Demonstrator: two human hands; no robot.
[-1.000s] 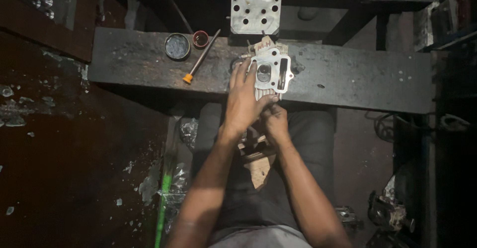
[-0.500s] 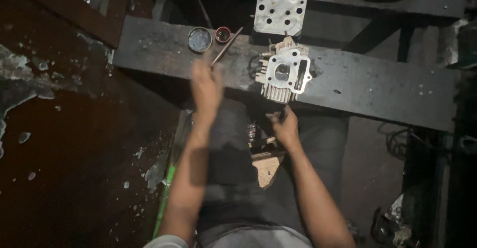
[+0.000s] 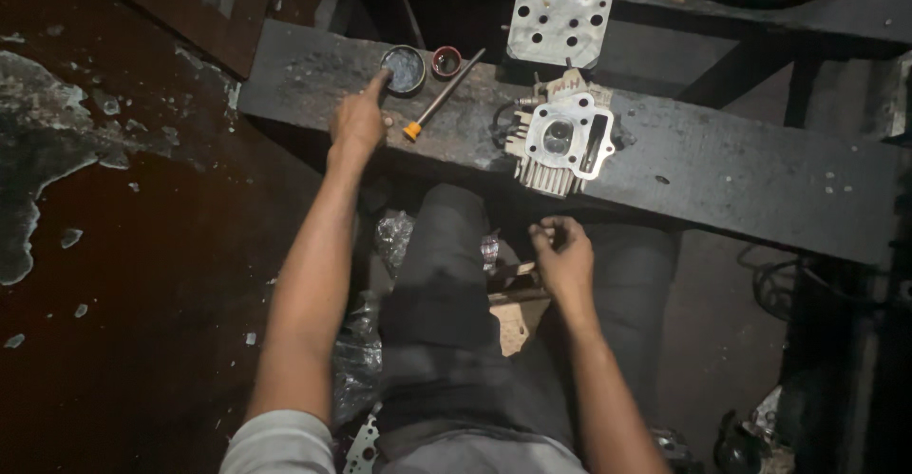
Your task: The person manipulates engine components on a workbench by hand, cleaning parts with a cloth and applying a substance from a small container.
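Note:
My left hand (image 3: 359, 120) reaches out to a small round tin (image 3: 404, 67) on the dark bench plank (image 3: 741, 175), its forefinger touching the tin's rim. A smaller red-rimmed tin (image 3: 446, 61) and a thin stick tool with an orange tip (image 3: 439, 98) lie just right of it. A small finned engine cylinder head (image 3: 562, 141) stands on the plank to the right. My right hand (image 3: 562, 257) hovers over my lap, below the cylinder head, with fingers curled; whether it pinches something small I cannot tell.
A larger flat cylinder head with two valves (image 3: 562, 9) leans on the shelf behind the plank. A wooden block (image 3: 513, 317) sits between my knees, crumpled plastic (image 3: 380, 246) by my left leg. Stained red floor (image 3: 114, 246) spreads on the left.
My left hand left the small cylinder head and moved left and forward to the round tin. My right hand dropped back toward my lap. The view shifted left.

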